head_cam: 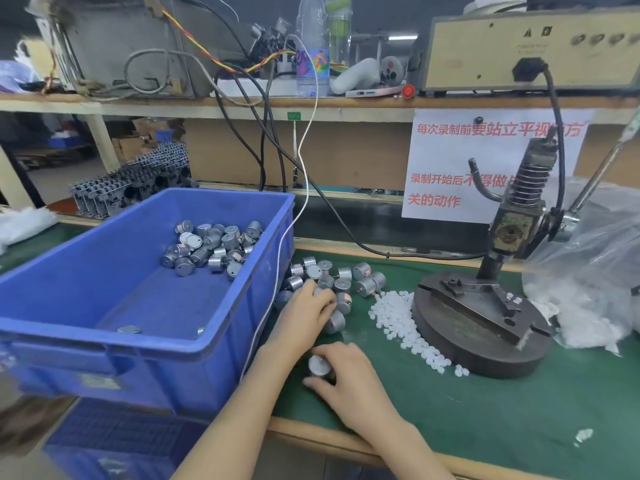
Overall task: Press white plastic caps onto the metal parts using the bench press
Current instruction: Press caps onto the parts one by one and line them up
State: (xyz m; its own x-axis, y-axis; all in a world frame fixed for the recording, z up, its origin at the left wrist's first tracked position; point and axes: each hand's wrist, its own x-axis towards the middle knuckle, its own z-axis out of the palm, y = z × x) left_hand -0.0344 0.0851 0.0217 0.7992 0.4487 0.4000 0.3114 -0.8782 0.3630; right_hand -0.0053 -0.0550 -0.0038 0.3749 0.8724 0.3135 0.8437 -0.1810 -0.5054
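Head view. Right hand (346,379) low on the green mat (485,410), fingers and thumb curled round one metal part (319,364). Left hand (306,308) rests on the heap of metal parts (332,275) just beside the blue bin (214,348), fingers bent; cannot tell whether they pinch one. White caps (405,327) are strewn against the press (485,327) base.

A long wooden shelf (207,106) crosses the upper frame above a green-topped workbench (485,427) at lower right, a paper notice (446,157) hanging between.
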